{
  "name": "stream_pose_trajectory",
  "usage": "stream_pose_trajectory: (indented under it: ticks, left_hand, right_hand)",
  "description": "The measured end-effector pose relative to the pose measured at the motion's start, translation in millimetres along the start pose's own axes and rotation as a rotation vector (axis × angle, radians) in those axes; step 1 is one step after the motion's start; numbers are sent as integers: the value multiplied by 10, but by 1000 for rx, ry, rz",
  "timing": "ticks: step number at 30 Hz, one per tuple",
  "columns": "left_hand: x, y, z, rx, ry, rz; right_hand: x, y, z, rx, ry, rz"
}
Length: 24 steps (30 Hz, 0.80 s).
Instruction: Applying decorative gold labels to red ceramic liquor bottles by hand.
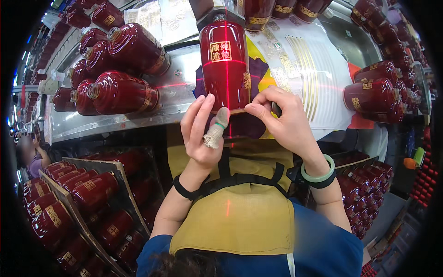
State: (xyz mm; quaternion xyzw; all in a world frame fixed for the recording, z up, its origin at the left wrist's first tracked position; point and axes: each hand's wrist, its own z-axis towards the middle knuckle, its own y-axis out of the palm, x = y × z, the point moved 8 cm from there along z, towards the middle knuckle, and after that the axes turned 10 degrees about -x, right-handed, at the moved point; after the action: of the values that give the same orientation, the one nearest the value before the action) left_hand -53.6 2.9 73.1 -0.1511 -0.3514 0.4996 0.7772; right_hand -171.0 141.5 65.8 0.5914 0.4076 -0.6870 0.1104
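Note:
A dark red glass bottle point(224, 83) with a gold square emblem lies before me, its neck away from me and its base toward me. A thin gold strip point(237, 111) runs along the base edge and reaches my right fingertips. My right hand point(286, 115) is closed in a pinch there, thumb against forefinger. My left hand point(203, 131) rests its outstretched fingertips at the base's left side. One left finger wears a cloth finger cover point(215, 134) with a green band. Under the bottle is a dark purple cloth point(260, 71). Red laser lines cross the bottle.
White sheets with curved gold strips point(307, 78) lie to the right. Red bottles crowd the metal bench at left point(122, 92) and right point(376, 99). Crates of bottles point(94, 189) stand low on both sides. A metal holder point(219, 14) surrounds the bottle's neck. Another person point(34, 154) is far left.

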Motion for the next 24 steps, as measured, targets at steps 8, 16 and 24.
stream_pose_trajectory:
  ticks: [8, 16, 24]
  left_hand:
    - [-122, 27, 1, -22, -28, -88]
    - [-108, 14, -75, 6, -17, -82]
    - [89, 20, 104, -73, 5, -18]
  right_hand:
    - [-26, 7, 13, -5, -3, -34]
    - [-105, 48, 24, 6, -39, -47]
    - [-117, 37, 12, 23, -55, -81]
